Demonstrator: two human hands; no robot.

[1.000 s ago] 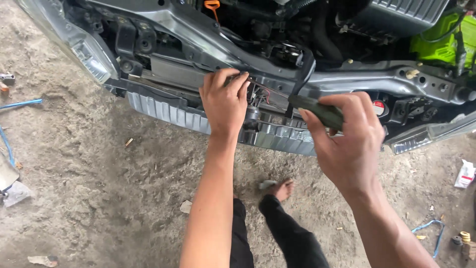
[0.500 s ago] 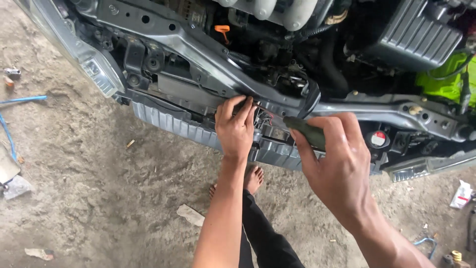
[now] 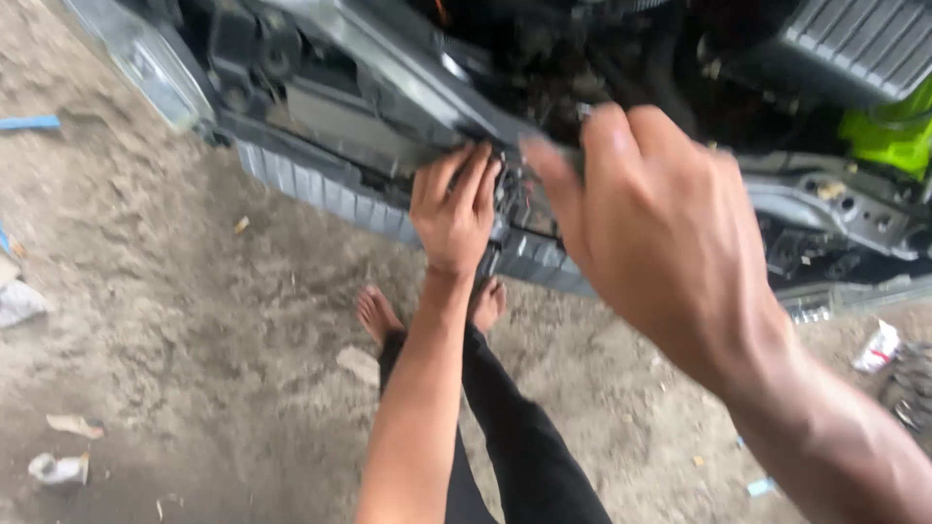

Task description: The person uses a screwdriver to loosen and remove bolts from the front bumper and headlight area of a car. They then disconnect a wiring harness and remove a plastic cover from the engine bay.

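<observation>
Bracket (image 3: 510, 199) sits at frame center, on the top edge of the ribbed grille strip (image 3: 320, 189) under the grey crossbar (image 3: 408, 92). Left hand (image 3: 454, 209) lies over it, fingers curled down onto its left side, touching. Right hand (image 3: 660, 228) is blurred, close to camera, right of center; fingers bent near the bracket, whether they grip anything I cannot tell. Tight room: engine parts crowd just above, green tank (image 3: 888, 136) upper right. Sandy ground (image 3: 175, 330) lower left is open, bare feet (image 3: 379, 315) near the grille edge.
</observation>
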